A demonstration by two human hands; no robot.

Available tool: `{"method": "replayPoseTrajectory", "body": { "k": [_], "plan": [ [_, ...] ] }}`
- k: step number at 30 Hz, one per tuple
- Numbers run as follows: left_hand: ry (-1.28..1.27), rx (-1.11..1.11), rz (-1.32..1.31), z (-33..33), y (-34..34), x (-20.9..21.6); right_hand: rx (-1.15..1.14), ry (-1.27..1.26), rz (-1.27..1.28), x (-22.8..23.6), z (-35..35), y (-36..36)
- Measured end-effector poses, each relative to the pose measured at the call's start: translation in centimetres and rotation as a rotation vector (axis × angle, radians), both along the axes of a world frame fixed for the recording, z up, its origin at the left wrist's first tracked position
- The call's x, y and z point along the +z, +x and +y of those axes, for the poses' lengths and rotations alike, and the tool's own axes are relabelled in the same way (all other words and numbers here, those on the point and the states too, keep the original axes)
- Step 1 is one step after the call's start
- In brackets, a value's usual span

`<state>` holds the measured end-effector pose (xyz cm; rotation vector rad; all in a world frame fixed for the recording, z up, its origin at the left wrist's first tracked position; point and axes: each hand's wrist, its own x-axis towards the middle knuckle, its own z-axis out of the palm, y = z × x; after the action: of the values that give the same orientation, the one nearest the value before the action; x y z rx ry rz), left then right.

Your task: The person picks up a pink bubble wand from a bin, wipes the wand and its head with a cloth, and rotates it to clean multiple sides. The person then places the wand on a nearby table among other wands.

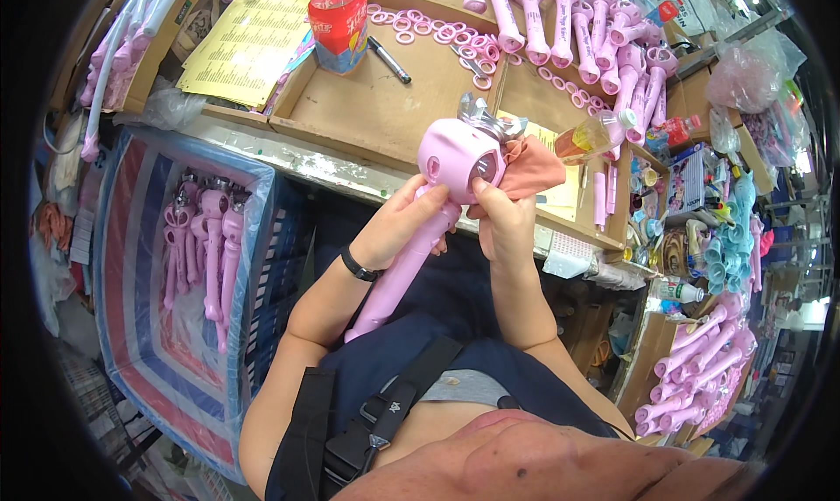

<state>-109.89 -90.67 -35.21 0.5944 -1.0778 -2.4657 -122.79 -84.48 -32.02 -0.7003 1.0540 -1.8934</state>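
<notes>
A scuffed, pale-edged workbench (324,170) stands indoors, topped with shallow brown cardboard trays (350,109).

So it's a chunky pink toy wand (411,256), held tilted in mid-air, fat rounded head up top and long smooth handle slanting down to the left. Head's got a shiny oval window in it plus a spiky silver crown (497,126). There's also a salmon cloth (535,170), all crumpled, bunched right by the head, loose end sticking out to the right.

The surface (297,161) is mostly covered by cardboard trays (350,116) — by these a pen (389,61), rings (446,35), bottle (338,30) and wands (563,28) are borne.
</notes>
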Motion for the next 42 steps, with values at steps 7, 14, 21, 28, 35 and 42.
{"method": "replayPoseTrajectory", "body": {
  "k": [7, 14, 21, 28, 35, 42],
  "plan": [
    [0.026, -0.038, 0.028, -0.3, 0.2, -0.4, -0.031, 0.003, 0.022, 0.2, -0.1, 0.1],
    [-0.01, -0.014, 0.011, -0.3, 0.0, -0.8, -0.012, 0.021, 0.027, -0.2, -0.2, 0.1],
    [0.187, -0.154, 0.245, -1.0, 0.1, -1.8, -0.114, -0.221, -0.333, 0.3, 0.6, -1.1],
    [-0.239, 0.153, 0.006, 0.4, -1.7, -2.8, -0.321, -0.222, 1.506, -2.4, 0.2, -0.8],
    [-0.887, 0.198, -0.325, 0.7, -1.2, -2.6, -0.593, -0.218, 1.3, -2.4, -3.4, -3.0],
    [-1.365, 0.214, -0.36, 1.0, -0.9, -1.6, -0.463, -0.395, 1.588, -4.3, -2.0, -3.8]
  ]
}}
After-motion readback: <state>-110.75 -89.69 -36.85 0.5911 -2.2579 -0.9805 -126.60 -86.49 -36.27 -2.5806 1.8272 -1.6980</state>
